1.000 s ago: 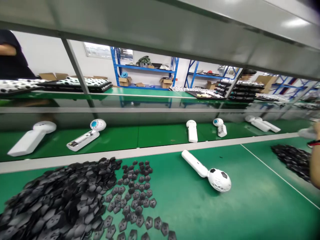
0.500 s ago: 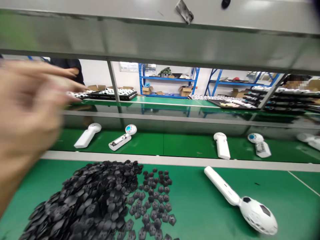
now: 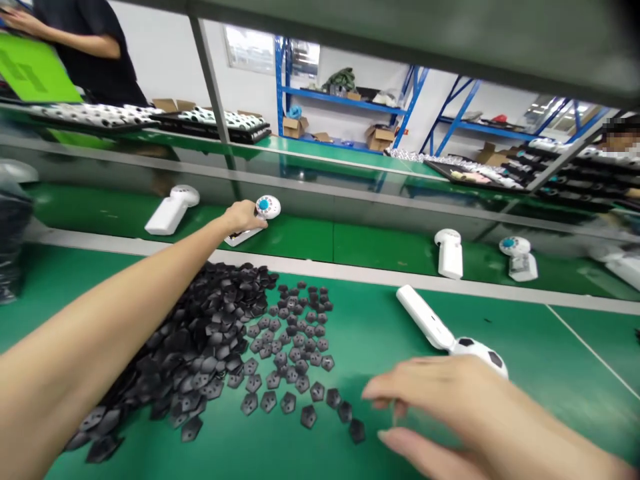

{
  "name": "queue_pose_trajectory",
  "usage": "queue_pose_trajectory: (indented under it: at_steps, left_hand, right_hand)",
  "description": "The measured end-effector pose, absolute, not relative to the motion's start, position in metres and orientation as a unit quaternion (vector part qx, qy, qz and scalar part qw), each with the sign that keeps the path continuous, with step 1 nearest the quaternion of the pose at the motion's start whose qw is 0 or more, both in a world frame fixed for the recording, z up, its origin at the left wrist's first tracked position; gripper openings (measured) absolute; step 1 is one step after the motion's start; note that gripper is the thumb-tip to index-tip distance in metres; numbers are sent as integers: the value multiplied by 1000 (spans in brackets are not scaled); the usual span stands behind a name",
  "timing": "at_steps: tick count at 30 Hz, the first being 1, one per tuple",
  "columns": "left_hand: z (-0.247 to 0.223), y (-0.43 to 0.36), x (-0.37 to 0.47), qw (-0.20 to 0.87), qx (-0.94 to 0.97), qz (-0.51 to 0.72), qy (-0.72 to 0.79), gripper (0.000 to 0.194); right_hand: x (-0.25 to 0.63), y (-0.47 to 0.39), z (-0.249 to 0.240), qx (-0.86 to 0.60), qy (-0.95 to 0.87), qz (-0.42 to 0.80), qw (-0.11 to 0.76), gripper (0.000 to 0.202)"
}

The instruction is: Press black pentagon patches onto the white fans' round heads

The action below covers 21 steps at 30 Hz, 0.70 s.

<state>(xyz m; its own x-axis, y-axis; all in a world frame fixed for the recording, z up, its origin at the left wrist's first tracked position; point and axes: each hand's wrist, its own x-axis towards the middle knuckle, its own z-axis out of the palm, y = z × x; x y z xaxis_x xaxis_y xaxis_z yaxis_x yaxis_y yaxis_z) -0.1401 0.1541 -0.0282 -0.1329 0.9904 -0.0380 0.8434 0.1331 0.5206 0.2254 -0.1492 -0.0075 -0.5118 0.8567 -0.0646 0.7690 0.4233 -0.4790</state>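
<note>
My left hand reaches far across the bench, closed around a white handheld device with a round, blue-centred head. The device lies on the green belt with its handle partly hidden by my fingers. Nearer to me, my right hand hovers over the green bench top, thumb and fingers apart. Just left of it are loose black pentagon pieces, which spread out from a big heap of black pieces. A finished-looking white device with a soccer-ball head lies beyond my right hand, its head partly covered.
More white devices lie on the belt, one to the left and others to the right. A metal shelf hangs overhead on posts. Trays of ball-patterned parts stand behind. A co-worker stands at the far left.
My left hand has moved from the left foreground onto the blue-centred device and closed around it. My right hand has come into view at the lower right. The view has tilted down.
</note>
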Motion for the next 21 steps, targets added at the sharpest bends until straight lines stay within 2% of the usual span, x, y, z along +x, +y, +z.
queue_pose_trajectory:
  at_steps: [3,7,10,15,17,21]
  left_hand:
    - [-28,152,-129,222,632,247,701,20]
    - [-18,137,-105,273,618,381,631,26]
    - [-4,113,-79,336,624,444,548,31]
    - [13,57,-30,518,540,533,395,37]
    - [14,39,-14,535,491,550,413,31]
    - [9,16,5,571,470,515,434,38]
  right_hand:
    - [194,-138,-19,-469,-831,298,20,16]
    - [176,-135,-34,-505,-823,256,-56,11]
    - [172,-137,-39,-504,-825,242,-77,7]
    - [171,-133,-42,-497,-820,282,-23,7]
    - [175,-128,-38,-490,-809,323,19,10]
    - [189,-114,-20,-488,-752,427,117,6]
